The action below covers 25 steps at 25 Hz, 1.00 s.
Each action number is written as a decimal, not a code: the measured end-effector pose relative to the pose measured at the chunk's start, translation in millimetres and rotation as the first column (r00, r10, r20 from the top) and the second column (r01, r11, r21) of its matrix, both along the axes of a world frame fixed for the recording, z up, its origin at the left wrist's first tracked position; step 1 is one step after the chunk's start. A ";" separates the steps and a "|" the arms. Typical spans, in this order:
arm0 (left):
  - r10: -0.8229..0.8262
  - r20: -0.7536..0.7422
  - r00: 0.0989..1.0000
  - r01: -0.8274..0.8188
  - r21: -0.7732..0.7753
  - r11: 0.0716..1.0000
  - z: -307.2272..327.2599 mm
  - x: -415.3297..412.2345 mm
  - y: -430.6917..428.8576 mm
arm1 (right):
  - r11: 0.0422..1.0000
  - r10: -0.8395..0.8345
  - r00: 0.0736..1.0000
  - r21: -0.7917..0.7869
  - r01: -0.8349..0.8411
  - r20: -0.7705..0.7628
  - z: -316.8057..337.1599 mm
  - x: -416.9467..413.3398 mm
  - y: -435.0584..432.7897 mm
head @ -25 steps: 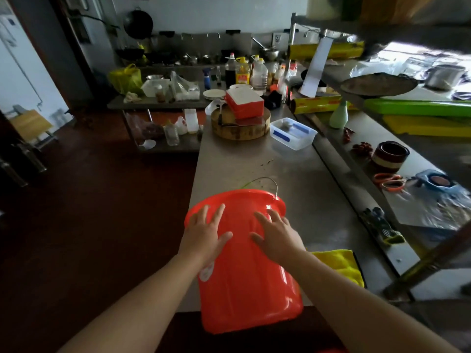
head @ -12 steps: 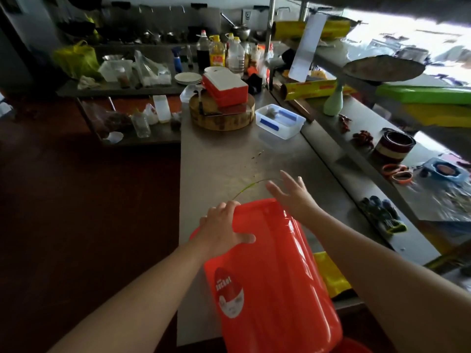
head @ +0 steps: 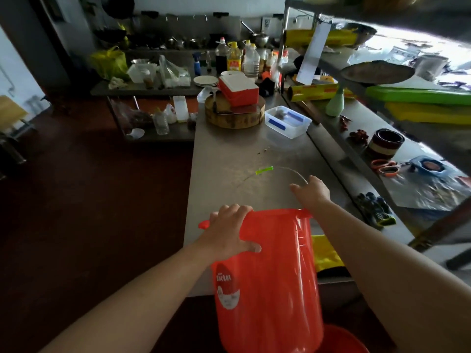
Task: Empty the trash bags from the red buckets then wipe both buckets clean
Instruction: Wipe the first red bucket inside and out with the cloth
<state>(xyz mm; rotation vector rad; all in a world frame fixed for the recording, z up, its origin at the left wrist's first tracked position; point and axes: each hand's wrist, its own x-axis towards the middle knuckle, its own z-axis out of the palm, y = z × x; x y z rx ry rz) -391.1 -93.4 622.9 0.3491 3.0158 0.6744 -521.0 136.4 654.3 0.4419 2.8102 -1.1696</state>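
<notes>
Second bucket (head: pixel 344 340): only a red arc of it shows at the bottom edge, low and nearest the person, partly behind the first one.
Red bucket (head: pixel 267 276): tipped with its base toward the person and its mouth away. The rim lies over the near edge of the bench (head: pixel 229 154). The inside is hidden, so whether it holds a bag cannot be told.
Handling: it looks like thin, stiff plastic, light for its bulk, with smooth, glossy walls that would likely slip under a flat palm. The rolled rim and the handle are probably the surest holds.
Left hand (head: pixel 229 233): fingers hooked over the left rim, thumb spread across the outer wall, a firm grip.
Yellow cloth (head: pixel 325 253): on the bench just right of the bucket, under the right forearm.
Right hand (head: pixel 312 191): reaching past the rim, seen from behind. Its fingers are hidden, so its grip cannot be told.
Wire handle (head: pixel 293 171): arcs out from that hand, its green grip over the bench.
Far end: chopping block (head: pixel 234 114) and clear tub (head: pixel 288 121).
</notes>
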 end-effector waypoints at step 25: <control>0.047 -0.088 0.995 -0.053 -0.072 0.996 -49.6 203.0 86.5 | 0.762 0.624 0.761 0.077 -0.643 0.177 -59.3 283.1 78.3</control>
